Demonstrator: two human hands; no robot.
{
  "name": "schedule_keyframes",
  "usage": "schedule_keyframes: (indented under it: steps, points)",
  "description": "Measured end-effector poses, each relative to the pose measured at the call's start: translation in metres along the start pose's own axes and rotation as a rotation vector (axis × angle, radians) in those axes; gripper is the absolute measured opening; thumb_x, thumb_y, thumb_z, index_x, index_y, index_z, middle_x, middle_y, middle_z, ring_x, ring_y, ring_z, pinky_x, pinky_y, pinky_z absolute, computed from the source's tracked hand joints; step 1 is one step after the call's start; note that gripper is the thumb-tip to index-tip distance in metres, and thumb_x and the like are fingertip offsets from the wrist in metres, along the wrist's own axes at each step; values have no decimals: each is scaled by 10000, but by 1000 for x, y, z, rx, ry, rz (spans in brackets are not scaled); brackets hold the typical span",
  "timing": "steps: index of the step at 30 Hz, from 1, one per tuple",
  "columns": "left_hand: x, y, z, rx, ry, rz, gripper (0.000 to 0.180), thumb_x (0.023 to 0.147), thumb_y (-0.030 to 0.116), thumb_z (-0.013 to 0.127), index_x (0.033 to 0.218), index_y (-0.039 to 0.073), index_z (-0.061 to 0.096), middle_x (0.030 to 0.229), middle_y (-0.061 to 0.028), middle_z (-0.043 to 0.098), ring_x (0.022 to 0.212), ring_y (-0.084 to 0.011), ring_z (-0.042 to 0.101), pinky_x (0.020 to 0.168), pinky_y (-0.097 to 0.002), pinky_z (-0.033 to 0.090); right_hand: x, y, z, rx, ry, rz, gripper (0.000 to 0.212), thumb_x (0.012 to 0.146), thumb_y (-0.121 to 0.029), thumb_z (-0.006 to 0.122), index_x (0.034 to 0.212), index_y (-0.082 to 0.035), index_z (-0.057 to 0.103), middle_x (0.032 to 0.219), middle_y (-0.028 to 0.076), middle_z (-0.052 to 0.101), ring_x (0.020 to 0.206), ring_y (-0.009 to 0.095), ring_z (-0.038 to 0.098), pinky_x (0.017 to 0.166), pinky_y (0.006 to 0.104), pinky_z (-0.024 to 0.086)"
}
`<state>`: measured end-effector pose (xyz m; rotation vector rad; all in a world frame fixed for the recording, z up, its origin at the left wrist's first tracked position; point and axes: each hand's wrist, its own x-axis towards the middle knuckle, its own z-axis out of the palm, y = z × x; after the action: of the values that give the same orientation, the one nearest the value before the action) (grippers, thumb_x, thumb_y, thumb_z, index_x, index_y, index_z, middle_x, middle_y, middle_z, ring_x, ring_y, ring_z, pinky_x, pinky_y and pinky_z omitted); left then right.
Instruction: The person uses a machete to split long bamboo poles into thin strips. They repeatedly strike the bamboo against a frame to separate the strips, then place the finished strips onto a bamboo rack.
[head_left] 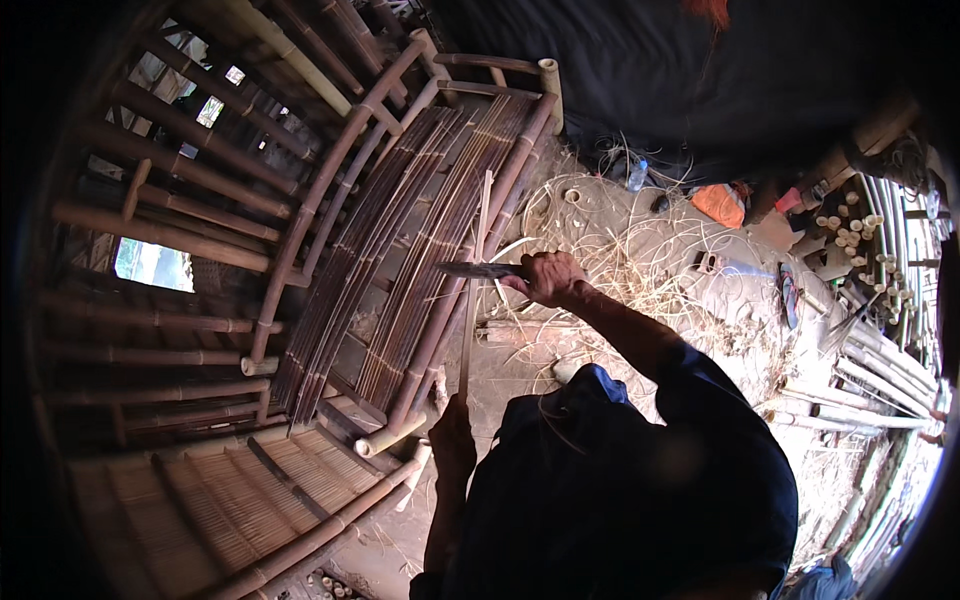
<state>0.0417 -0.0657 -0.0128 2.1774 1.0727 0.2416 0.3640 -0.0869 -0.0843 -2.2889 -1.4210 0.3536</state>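
Head view: right hand [550, 278] curled fingers round a knife [474, 269], left hand [453, 440] clasped a strip [467, 345] (shaving, apparently); next stroke likely needed steadiness.

Saw [742, 267] lies on the floor [505, 375]. Orange bag [718, 205] rests just beyond the saw. Bottle [637, 175] stands beyond and left of the saw; poles [870, 417] lie to the saw's right.
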Motion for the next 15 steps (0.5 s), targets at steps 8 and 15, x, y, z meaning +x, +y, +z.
schedule_keyframes:
  steps: [8,15]
  points:
    - [-4,0,13,18,127,82,220,992,181,455,1052,15,588,800,-237,599,709,-387,617,565,-406,451,2,10,15,-23,226,-105,682,861,-703,459,776,-54,648,631,153,622,571,292,631,543,395,505]
    - [-6,-5,17,-89,26,-195,210,985,142,463,1055,-19,579,834,-262,606,749,-387,624,598,-418,461,13,-4,-19,-114,10,-48,602,904,-636,457,924,-65,648,731,156,659,702,312,675,641,435,537]
